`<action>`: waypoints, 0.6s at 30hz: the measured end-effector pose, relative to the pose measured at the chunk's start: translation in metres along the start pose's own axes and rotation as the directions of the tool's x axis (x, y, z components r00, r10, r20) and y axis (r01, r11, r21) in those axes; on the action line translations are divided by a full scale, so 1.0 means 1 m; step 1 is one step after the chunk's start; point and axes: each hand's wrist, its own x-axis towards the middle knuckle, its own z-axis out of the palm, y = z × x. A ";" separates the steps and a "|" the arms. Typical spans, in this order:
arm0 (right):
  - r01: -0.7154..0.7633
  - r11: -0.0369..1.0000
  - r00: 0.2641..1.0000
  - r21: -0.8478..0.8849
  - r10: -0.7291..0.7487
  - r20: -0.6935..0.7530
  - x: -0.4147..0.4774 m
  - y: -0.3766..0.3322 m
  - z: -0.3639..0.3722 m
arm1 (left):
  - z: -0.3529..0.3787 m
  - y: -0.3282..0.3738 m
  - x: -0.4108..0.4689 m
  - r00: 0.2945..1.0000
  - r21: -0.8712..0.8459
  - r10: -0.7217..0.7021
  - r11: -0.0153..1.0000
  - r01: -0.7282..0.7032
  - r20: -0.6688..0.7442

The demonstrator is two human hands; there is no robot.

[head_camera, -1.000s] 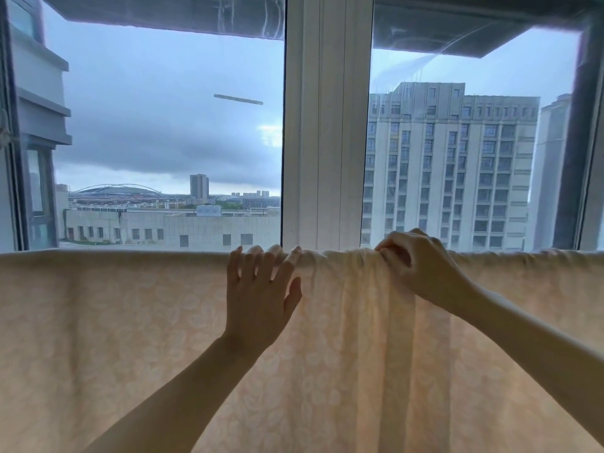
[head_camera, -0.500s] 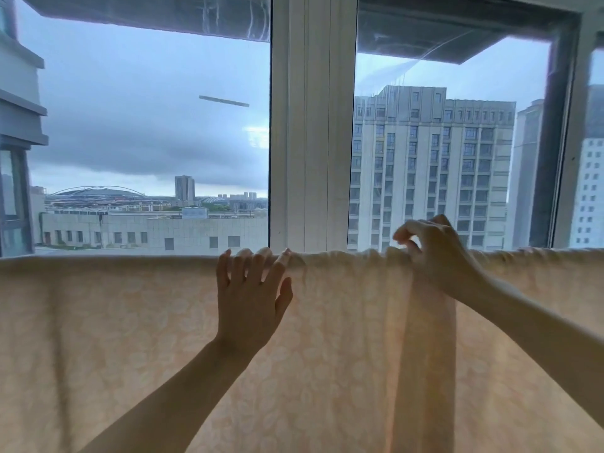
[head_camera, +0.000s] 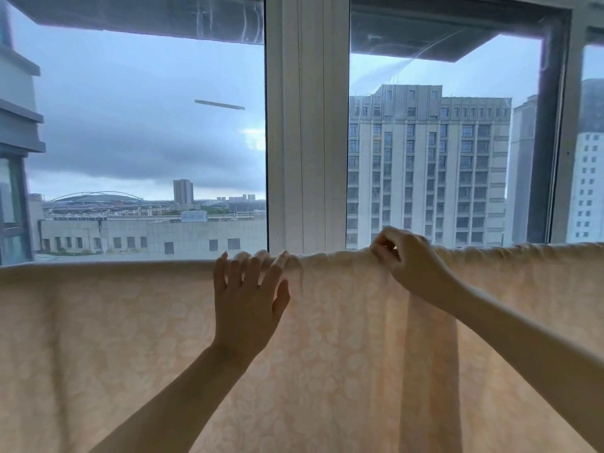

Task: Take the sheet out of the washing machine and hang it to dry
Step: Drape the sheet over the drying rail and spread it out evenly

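A pale peach sheet [head_camera: 108,338] with a faint leaf pattern hangs across the whole width of the view, draped over a support hidden under its top fold. My left hand [head_camera: 246,302] lies flat against the sheet with straight fingers, the fingertips reaching the top fold. My right hand [head_camera: 405,259] pinches the top fold to the right of the window post, fingers curled round bunched cloth. A vertical pleat hangs below that hand.
Behind the sheet stands a large window with a white centre post [head_camera: 307,125] and a dark frame upright [head_camera: 545,142] at the right. Buildings and grey sky show through the glass.
My right hand has slid rightward along the top fold, drawing the bunched cloth out. My left hand stays flat on the sheet. The view has shifted slightly right.
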 end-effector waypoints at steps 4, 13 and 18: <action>-0.107 0.994 0.994 -0.026 0.106 -0.015 0.012 0.008 -0.007 | -0.002 0.005 0.003 0.999 -0.004 -0.003 1.000 0.003 0.038; -0.140 0.987 0.989 -0.078 0.144 0.039 0.011 0.021 -0.022 | 0.000 0.030 0.005 0.994 -0.021 0.073 0.997 -0.071 0.085; -0.098 0.993 0.993 -0.065 0.101 0.052 0.010 0.021 -0.023 | 0.004 0.070 0.017 0.987 -0.089 0.112 0.991 -0.102 0.117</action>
